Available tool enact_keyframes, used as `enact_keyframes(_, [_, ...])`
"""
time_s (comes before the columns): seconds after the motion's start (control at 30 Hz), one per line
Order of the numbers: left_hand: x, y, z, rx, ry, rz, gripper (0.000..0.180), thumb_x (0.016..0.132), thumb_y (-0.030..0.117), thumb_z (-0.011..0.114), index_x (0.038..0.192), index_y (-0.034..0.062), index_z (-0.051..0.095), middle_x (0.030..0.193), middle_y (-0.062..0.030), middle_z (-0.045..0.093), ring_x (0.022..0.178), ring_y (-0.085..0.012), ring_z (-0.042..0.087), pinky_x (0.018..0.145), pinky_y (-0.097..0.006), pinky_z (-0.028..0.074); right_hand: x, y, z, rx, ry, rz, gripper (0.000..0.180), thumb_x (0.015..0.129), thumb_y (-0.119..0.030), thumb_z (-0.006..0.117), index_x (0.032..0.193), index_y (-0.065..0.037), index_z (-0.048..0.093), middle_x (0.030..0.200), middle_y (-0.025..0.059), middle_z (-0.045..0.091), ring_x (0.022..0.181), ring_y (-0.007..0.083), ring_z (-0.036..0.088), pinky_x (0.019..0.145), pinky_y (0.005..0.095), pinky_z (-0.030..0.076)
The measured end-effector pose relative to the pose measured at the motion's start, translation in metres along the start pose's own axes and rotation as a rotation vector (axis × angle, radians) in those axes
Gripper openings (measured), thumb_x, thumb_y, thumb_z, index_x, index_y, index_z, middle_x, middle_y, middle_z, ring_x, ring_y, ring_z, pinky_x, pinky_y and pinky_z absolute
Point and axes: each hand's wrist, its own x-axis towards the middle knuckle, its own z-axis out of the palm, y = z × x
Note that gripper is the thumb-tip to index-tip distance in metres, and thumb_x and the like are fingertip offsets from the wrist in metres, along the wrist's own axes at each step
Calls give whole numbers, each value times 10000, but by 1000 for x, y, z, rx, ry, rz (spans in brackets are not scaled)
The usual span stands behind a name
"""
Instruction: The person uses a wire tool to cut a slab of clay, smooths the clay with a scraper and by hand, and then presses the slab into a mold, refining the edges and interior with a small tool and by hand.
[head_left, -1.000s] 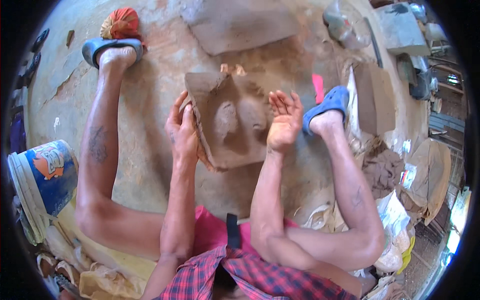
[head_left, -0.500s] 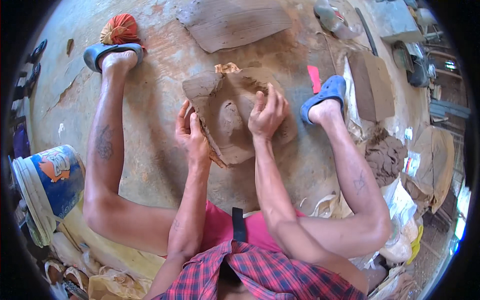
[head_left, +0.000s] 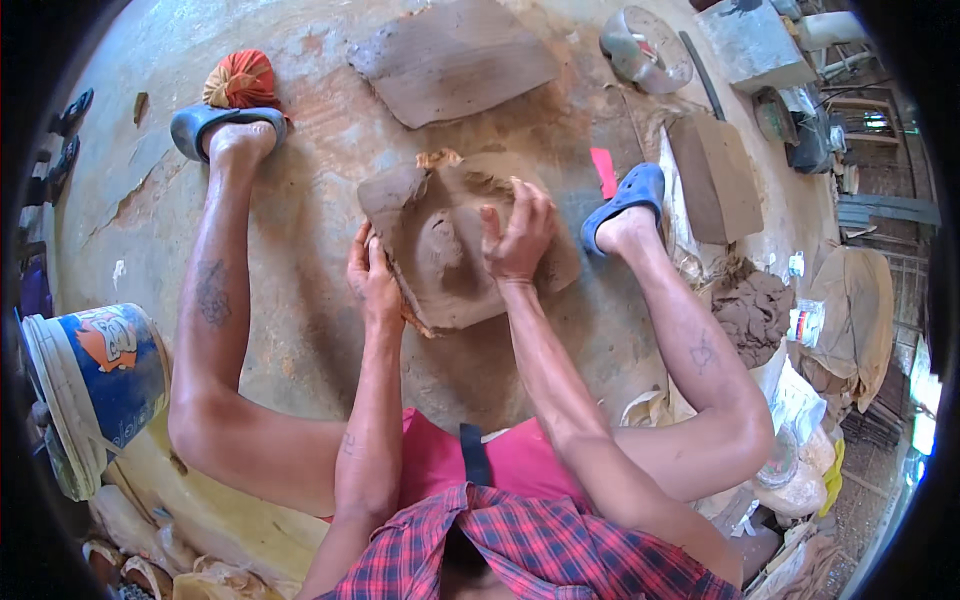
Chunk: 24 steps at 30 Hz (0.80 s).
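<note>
A soft grey-brown clay slab [head_left: 475, 300] sits on the floor between my legs, hollowed in the middle around a rounded lump. Its rim is uneven, and a torn brownish piece [head_left: 438, 160] sticks out at the far edge. My left hand [head_left: 372, 280] holds the slab's left edge, thumb on the near side and fingers partly hidden behind the clay. Over the right part of the hollow lies my right hand [head_left: 520, 238], its fingers stretched toward the far right rim and the thumb held apart. What lies under its palm is hidden.
Beyond is a flat clay slab [head_left: 455, 62], with a grey ring-shaped band [head_left: 622, 62] to its right. A clay block [head_left: 712, 180] and a rough clay heap [head_left: 752, 312] lie past my right leg. A blue-and-white bucket [head_left: 110, 375] is at left, a tied cloth bundle [head_left: 240, 80] by my left foot.
The whole view has shifted, so the far slab and right-side things appear further left. My left hand keeps its hold on the edge; my right hand has shifted slightly over the clay.
</note>
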Motion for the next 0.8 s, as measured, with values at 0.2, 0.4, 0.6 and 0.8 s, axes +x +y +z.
enact_keyframes(0.2, [2, -32, -21, -108, 2, -71, 365, 1097, 80, 483, 1439, 13, 593, 1317, -73, 682, 1160, -157, 643, 1010, -314, 514, -1, 64, -73, -52, -78, 728, 733, 894, -429, 794, 1429, 6, 549, 1358, 244, 606, 1258, 417, 577, 1104, 502, 424])
enact_keyframes(0.4, [3, -31, -23, -134, 18, -50, 345, 1098, 83, 486, 1411, 14, 613, 1282, -64, 694, 1140, -149, 645, 997, -314, 518, -33, 34, -98, 75, -454, 885, 1199, 710, -332, 952, 1631, -20, 251, 1556, 293, 475, 1426, 397, 497, 1183, 452, 393])
enact_keyframes(0.6, [1, -31, -13, -95, 4, -18, 334, 1096, 79, 484, 1393, 24, 626, 1267, -61, 696, 1121, -141, 649, 979, -314, 524, -36, 37, -90, 59, -377, 883, 1300, 643, -214, 999, 1653, -40, 198, 1545, 304, 487, 1416, 412, 508, 1190, 458, 392])
enact_keyframes(0.8, [5, -34, -17, -74, 55, 13, 335, 1086, 65, 498, 1392, 29, 627, 1246, -58, 702, 1106, -139, 652, 966, -307, 526, -18, 31, -84, -79, -431, 815, 1154, 684, -273, 976, 1601, -20, 324, 1427, 303, 598, 1307, 448, 596, 1143, 488, 439])
